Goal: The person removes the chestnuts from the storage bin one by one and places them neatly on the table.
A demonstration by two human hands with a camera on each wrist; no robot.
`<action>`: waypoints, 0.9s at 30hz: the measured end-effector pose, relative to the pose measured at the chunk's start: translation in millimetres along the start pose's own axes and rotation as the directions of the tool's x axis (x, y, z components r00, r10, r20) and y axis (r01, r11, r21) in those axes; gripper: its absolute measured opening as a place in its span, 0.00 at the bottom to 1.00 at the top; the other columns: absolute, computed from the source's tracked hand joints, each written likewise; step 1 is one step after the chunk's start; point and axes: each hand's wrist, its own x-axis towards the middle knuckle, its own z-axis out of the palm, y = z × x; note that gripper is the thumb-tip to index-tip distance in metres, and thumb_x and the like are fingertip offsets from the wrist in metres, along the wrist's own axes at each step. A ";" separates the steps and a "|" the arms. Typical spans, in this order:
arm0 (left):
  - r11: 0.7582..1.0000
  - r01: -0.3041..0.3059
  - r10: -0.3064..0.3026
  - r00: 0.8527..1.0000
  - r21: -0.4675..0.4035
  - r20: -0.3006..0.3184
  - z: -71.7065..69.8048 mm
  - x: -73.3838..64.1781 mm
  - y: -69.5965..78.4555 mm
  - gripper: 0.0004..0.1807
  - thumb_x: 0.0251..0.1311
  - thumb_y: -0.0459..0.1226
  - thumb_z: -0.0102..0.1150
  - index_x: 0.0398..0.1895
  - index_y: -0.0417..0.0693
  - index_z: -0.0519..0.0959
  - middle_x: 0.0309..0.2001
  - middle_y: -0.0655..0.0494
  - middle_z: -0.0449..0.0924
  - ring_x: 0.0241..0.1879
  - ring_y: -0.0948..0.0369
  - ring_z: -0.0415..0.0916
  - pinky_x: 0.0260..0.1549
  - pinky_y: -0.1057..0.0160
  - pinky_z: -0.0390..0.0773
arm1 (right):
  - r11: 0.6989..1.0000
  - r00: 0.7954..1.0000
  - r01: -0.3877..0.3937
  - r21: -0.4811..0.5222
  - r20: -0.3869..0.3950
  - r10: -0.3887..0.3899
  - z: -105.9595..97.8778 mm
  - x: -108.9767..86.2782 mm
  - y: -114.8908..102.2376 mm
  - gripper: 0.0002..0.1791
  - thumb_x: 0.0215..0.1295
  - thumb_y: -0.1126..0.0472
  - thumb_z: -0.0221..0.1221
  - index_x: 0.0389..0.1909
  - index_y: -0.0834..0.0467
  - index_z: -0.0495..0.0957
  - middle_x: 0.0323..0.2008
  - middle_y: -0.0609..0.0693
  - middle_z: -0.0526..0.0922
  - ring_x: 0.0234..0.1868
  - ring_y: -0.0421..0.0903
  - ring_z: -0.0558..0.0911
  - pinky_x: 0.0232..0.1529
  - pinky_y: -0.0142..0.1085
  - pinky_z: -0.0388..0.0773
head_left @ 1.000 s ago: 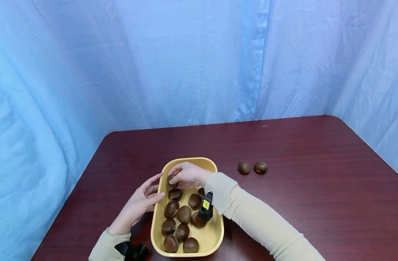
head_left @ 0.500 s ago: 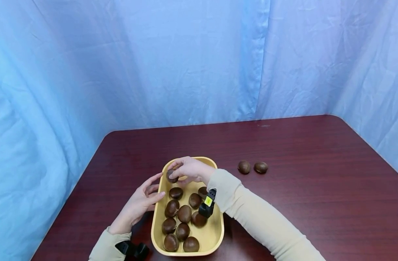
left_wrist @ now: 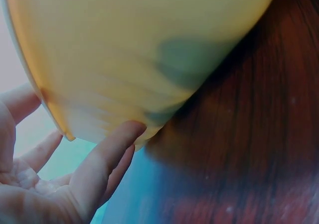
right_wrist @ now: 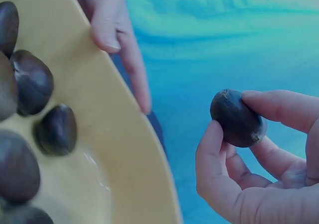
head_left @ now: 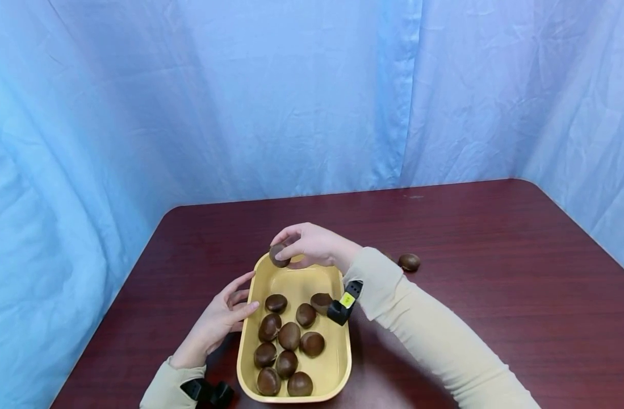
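A chestnut (right_wrist: 238,118) is pinched between the thumb and fingertips of my right hand (head_left: 312,245), over the far rim of a yellow plastic bin (head_left: 324,375). My left hand (head_left: 217,318) holds the bin's left side. Its thumb lies over the rim, and in the left wrist view other fingers (left_wrist: 112,152) touch the outer wall. Several brown chestnuts (head_left: 289,336) lie loose inside, mostly toward the near and left part. On the table, right of the bin, rests another chestnut (head_left: 409,262); one beside it is almost hidden by the right sleeve.
The dark red wooden table (head_left: 495,244) extends to the right and behind the bin. Pale blue curtains (head_left: 301,102) hang along its far edge and sides. A black wrist camera (head_left: 342,309) on the right arm hangs over the bin's right rim.
My right hand has lifted a chestnut from the bin's far left corner and carried it up, away and slightly right, to above the far rim. The left hand stays put.
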 end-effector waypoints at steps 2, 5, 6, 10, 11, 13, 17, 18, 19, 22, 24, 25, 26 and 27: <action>1.000 -0.003 0.003 1.000 -0.001 0.005 -0.4 -0.2 0.0 0.37 0.66 0.33 0.53 0.74 0.49 0.48 0.64 0.30 0.60 0.47 0.58 0.79 0.40 0.55 0.82 | 1.000 1.000 0.011 -0.023 0.001 -0.011 -6.8 -6.5 -3.6 0.17 0.63 0.72 0.56 0.53 0.67 0.72 0.41 0.51 0.78 0.42 0.44 0.78 0.56 0.51 0.73; 1.000 -0.007 0.007 1.000 -0.003 0.006 -0.6 -0.6 -0.1 0.37 0.66 0.33 0.53 0.74 0.49 0.48 0.64 0.30 0.60 0.47 0.58 0.80 0.40 0.55 0.82 | 0.999 1.000 0.019 -0.045 -0.006 -0.019 -17.3 -15.7 -5.2 0.17 0.62 0.72 0.56 0.52 0.67 0.72 0.40 0.51 0.79 0.42 0.43 0.78 0.54 0.50 0.75; 1.000 -0.008 0.008 1.000 -0.002 0.006 -0.6 -0.6 -0.1 0.37 0.66 0.33 0.53 0.74 0.49 0.48 0.64 0.30 0.60 0.47 0.58 0.80 0.40 0.55 0.82 | 0.999 1.000 0.021 -0.050 -0.004 -0.021 -20.9 -18.4 -4.7 0.16 0.62 0.72 0.56 0.52 0.67 0.72 0.40 0.50 0.79 0.41 0.43 0.78 0.54 0.50 0.75; 1.000 -0.008 0.008 1.000 -0.005 0.004 -0.6 -1.0 -0.3 0.38 0.66 0.34 0.54 0.74 0.49 0.48 0.64 0.30 0.60 0.47 0.57 0.80 0.39 0.55 0.82 | 0.996 1.000 0.017 -0.082 -0.003 -0.018 -36.2 -28.2 1.9 0.16 0.62 0.71 0.57 0.51 0.67 0.72 0.38 0.48 0.79 0.39 0.42 0.79 0.53 0.50 0.75; 1.000 -0.007 0.007 1.000 -0.006 0.005 -0.6 -1.1 -0.4 0.38 0.66 0.34 0.54 0.74 0.49 0.48 0.64 0.30 0.60 0.47 0.58 0.80 0.39 0.55 0.82 | 0.995 1.000 0.015 -0.097 -0.003 -0.016 -40.2 -31.0 4.2 0.16 0.62 0.71 0.57 0.51 0.66 0.72 0.38 0.48 0.79 0.39 0.42 0.79 0.52 0.49 0.76; 1.000 -0.005 0.005 1.000 -0.010 0.005 -0.8 -1.5 -0.6 0.38 0.66 0.34 0.54 0.75 0.49 0.48 0.64 0.30 0.60 0.47 0.58 0.80 0.39 0.55 0.82 | 0.991 1.000 0.011 -0.131 -0.007 -0.012 -48.7 -36.7 9.7 0.16 0.62 0.70 0.58 0.51 0.67 0.72 0.39 0.49 0.80 0.39 0.42 0.79 0.50 0.47 0.77; 1.000 -0.004 0.004 1.000 -0.017 0.002 -1.5 -2.0 -1.3 0.38 0.66 0.34 0.54 0.75 0.49 0.48 0.64 0.30 0.60 0.46 0.59 0.80 0.39 0.56 0.82 | 0.986 0.999 -0.007 -0.169 -0.039 0.000 -65.3 -47.3 22.9 0.18 0.62 0.69 0.59 0.52 0.67 0.72 0.43 0.52 0.80 0.41 0.42 0.80 0.49 0.46 0.79; 1.000 -0.003 0.003 1.000 -0.019 0.002 -1.7 -2.1 -1.6 0.38 0.66 0.34 0.54 0.75 0.50 0.48 0.64 0.31 0.60 0.46 0.59 0.80 0.39 0.56 0.82 | 0.985 0.999 -0.013 -0.171 -0.049 0.005 -69.5 -49.6 26.6 0.18 0.62 0.69 0.59 0.52 0.68 0.72 0.44 0.53 0.80 0.41 0.42 0.80 0.50 0.47 0.78; 1.000 -0.003 0.003 1.000 -0.021 0.002 -1.9 -2.0 -1.9 0.38 0.65 0.35 0.55 0.75 0.50 0.48 0.64 0.31 0.60 0.46 0.59 0.80 0.39 0.56 0.82 | 0.985 0.998 -0.018 -0.172 -0.055 0.008 -73.6 -52.1 30.2 0.18 0.62 0.69 0.59 0.52 0.68 0.72 0.45 0.53 0.80 0.41 0.42 0.80 0.51 0.48 0.78; 1.000 -0.003 0.003 1.000 -0.023 0.000 -2.2 -1.3 -2.8 0.38 0.65 0.34 0.55 0.75 0.50 0.48 0.64 0.31 0.60 0.45 0.60 0.80 0.39 0.56 0.82 | 0.982 0.997 -0.026 -0.189 -0.071 0.012 -86.7 -60.2 40.8 0.18 0.61 0.68 0.59 0.52 0.68 0.71 0.45 0.54 0.79 0.41 0.42 0.81 0.52 0.49 0.77; 1.000 -0.002 0.002 1.000 -0.023 0.001 -2.3 -0.9 -3.0 0.38 0.66 0.34 0.54 0.75 0.50 0.48 0.64 0.30 0.60 0.45 0.60 0.80 0.39 0.56 0.82 | 0.980 0.997 -0.033 -0.194 -0.080 0.018 -95.2 -65.7 47.7 0.18 0.61 0.67 0.60 0.52 0.68 0.71 0.44 0.53 0.79 0.40 0.42 0.81 0.51 0.49 0.77; 1.000 -0.002 0.002 1.000 -0.022 0.002 -2.3 -0.9 -3.0 0.38 0.66 0.34 0.54 0.75 0.49 0.48 0.64 0.30 0.60 0.45 0.60 0.80 0.39 0.56 0.82 | 0.980 0.997 -0.034 -0.196 -0.081 0.018 -99.2 -68.5 50.8 0.19 0.61 0.67 0.60 0.52 0.68 0.71 0.44 0.53 0.79 0.40 0.42 0.81 0.51 0.48 0.78; 1.000 -0.002 0.002 1.000 -0.021 0.003 -2.3 -0.8 -2.9 0.38 0.66 0.33 0.53 0.75 0.49 0.48 0.63 0.30 0.60 0.45 0.60 0.80 0.39 0.56 0.82 | 0.980 0.996 -0.037 -0.196 -0.088 0.020 -103.3 -71.4 53.8 0.19 0.61 0.66 0.60 0.52 0.68 0.71 0.43 0.52 0.80 0.41 0.42 0.81 0.50 0.47 0.78; 1.000 -0.001 0.001 1.000 -0.021 0.004 -2.3 -0.8 -2.8 0.37 0.66 0.33 0.53 0.75 0.49 0.48 0.63 0.30 0.60 0.45 0.60 0.80 0.39 0.56 0.82 | 0.980 0.996 -0.039 -0.193 -0.091 0.022 -107.4 -74.3 56.6 0.19 0.61 0.66 0.60 0.52 0.68 0.71 0.42 0.52 0.79 0.40 0.42 0.80 0.50 0.47 0.78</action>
